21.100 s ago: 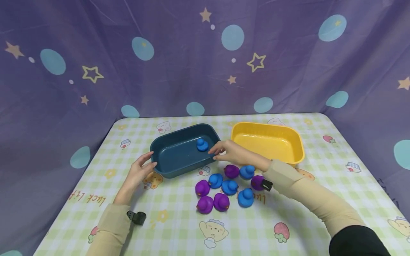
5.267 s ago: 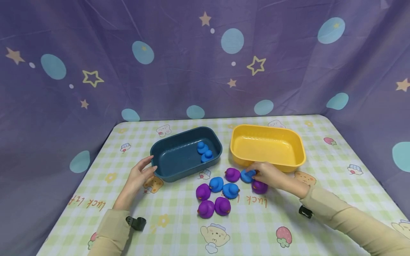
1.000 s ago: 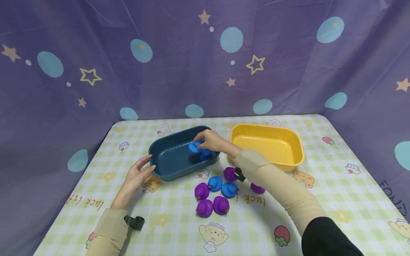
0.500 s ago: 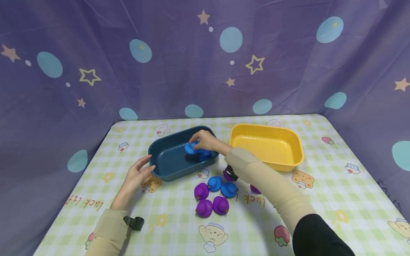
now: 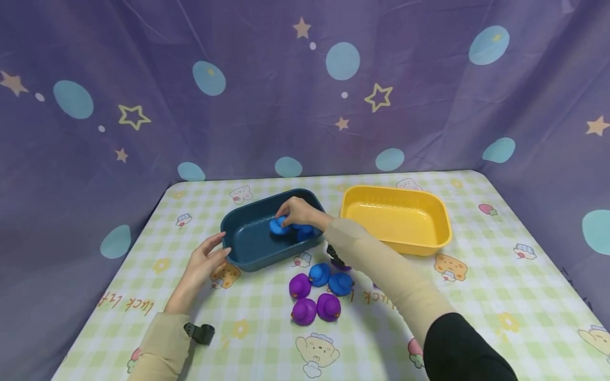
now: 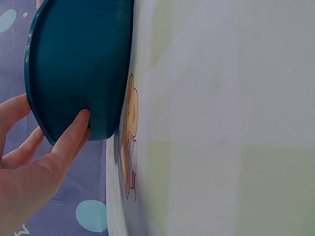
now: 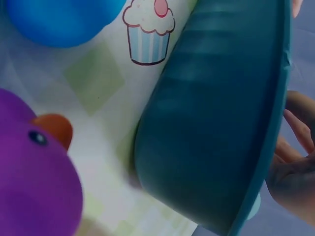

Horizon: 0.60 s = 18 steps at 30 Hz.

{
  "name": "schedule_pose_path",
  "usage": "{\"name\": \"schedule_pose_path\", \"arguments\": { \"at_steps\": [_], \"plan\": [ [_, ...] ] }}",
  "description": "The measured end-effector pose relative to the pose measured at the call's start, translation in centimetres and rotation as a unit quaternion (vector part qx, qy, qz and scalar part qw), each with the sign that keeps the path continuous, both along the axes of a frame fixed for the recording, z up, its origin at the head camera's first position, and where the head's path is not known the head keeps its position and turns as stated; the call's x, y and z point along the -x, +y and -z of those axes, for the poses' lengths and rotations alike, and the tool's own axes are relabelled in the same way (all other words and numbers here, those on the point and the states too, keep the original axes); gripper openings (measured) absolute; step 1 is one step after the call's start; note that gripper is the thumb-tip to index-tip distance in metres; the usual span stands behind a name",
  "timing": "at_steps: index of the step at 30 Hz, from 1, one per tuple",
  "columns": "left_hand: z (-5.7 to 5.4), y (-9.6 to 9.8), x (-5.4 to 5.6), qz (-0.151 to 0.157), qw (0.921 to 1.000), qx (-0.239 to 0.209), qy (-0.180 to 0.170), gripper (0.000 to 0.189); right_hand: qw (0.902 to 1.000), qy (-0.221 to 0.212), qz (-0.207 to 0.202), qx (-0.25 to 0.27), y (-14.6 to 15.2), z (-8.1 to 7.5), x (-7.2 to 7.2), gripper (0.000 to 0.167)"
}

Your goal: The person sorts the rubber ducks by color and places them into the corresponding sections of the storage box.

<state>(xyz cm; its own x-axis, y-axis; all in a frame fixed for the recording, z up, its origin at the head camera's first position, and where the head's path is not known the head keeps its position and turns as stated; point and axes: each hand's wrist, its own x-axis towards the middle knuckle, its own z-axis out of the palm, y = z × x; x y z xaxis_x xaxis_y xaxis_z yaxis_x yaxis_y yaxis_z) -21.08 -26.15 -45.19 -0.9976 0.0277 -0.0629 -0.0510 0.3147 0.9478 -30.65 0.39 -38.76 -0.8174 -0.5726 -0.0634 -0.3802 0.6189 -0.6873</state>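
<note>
My right hand (image 5: 297,210) is inside the dark teal tub (image 5: 252,263), pinching a blue rubber duck (image 5: 277,227) low over its floor. Other blue ducks (image 5: 305,233) sit in the tub's right part, partly hidden by that hand. In the right wrist view the tub's wall hides what the right hand (image 7: 295,167) holds. My left hand (image 5: 204,262) touches the tub's left end; in the left wrist view its fairly straight fingers (image 6: 74,130) rest against the outer wall and rim.
A yellow tub (image 5: 395,247) stands to the right of the teal one. Several purple ducks (image 5: 304,311) and two blue ducks (image 5: 340,283) lie on the checked tablecloth (image 5: 267,349) in front. My right sleeve (image 5: 381,267) passes over some purple ducks. A patterned curtain (image 5: 429,106) hangs behind.
Since the oldest frame, more blue ducks have moved from the tablecloth into the teal tub. Over the last second my right hand moved left and lower with the held duck. My left hand stayed put.
</note>
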Motion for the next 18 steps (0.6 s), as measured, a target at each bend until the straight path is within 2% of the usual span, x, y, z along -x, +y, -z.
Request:
{"name": "schedule_pose_path", "arguments": {
  "at_steps": [3, 6, 13, 18],
  "plan": [
    [1.4, -0.8, 0.7, -0.005, 0.9999, -0.011, 0.008, 0.061, 1.0000, -0.006, 0.006, -0.002, -0.4, 0.1, 0.0, 0.024],
    [2.0, -1.1, 1.1, -0.003, 0.9998, -0.018, 0.013, 0.064, 0.9999, -0.007, 0.013, -0.003, -0.5, 0.2, 0.1, 0.023],
    [1.2, -0.6, 0.7, 0.004, 0.9998, 0.001, 0.017, 0.067, 0.9998, 0.008, 0.006, -0.016, -0.8, 0.7, 0.4, 0.023],
    [1.3, -0.6, 0.7, -0.004, 1.0000, -0.001, 0.009, 0.068, 0.9986, 0.027, -0.004, -0.045, -1.0, 0.9, 0.4, 0.025]
  ]
}}
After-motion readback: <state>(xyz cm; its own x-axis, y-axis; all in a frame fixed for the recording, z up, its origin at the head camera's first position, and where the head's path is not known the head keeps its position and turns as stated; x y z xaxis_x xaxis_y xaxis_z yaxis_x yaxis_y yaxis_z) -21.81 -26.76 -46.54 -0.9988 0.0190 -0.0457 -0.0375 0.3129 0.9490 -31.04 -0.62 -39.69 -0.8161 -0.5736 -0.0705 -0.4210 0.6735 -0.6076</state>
